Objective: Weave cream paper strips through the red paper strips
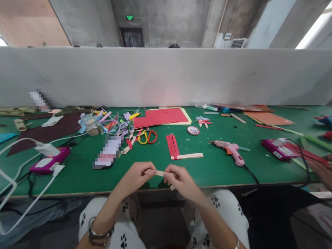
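Observation:
My left hand (138, 175) and my right hand (178, 178) are together at the near edge of the green table (212, 162). Both pinch a narrow cream paper strip (160, 173) that spans the gap between them; its lower end sticks out under my right hand. Just beyond, on the table, lie red paper strips (172, 146) and a cream strip (189, 156) forming an L. Scissors with yellow and red handles (147, 137) lie further back, beside a red card sheet (160, 117).
A pink glue gun (232, 150) lies to the right with its cord running off the edge. Purple devices (49, 162) (277, 148) sit at both sides with white cables left. Paper scraps (109, 122) pile at back left. Another person's hand (324, 171) rests at the right edge.

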{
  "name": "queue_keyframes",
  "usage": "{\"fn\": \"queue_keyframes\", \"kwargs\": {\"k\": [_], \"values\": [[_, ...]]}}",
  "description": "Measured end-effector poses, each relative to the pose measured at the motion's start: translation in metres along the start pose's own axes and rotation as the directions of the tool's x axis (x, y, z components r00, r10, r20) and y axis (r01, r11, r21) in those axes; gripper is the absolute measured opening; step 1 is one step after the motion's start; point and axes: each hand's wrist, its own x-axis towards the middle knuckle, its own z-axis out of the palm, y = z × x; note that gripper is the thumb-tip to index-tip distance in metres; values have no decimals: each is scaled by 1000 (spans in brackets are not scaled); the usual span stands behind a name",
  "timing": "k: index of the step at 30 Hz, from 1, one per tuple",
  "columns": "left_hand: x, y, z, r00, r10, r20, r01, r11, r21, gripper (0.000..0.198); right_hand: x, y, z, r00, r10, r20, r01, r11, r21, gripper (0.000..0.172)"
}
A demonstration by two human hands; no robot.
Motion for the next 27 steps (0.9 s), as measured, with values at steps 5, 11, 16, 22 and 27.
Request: {"fn": "queue_keyframes", "kwargs": {"k": [5, 11, 16, 22, 27], "values": [[-3, -11, -9, 999, -40, -1, 40, 999, -10, 27, 2, 1, -8, 998, 46, 34, -46, 999, 7, 16], [-2, -1, -7, 998, 67, -9, -66, 996, 64, 21, 4, -1, -13, 999, 35, 36, -34, 999, -41, 16], [2, 9, 7, 982, 185, 42, -190, 958, 216, 19, 4, -4, -12, 999, -1, 48, 3, 1000, -27, 14], [10, 10, 14, 970, 238, -45, -181, 835, 520, 26, 12, -10, -21, 999, -15, 42, 16, 999, -32, 13], [15, 10, 12, 989, 143, -36, -106, 856, 507, 37, 19, -19, -26, 993, -79, 86, 89, 989, -120, 16]]}}
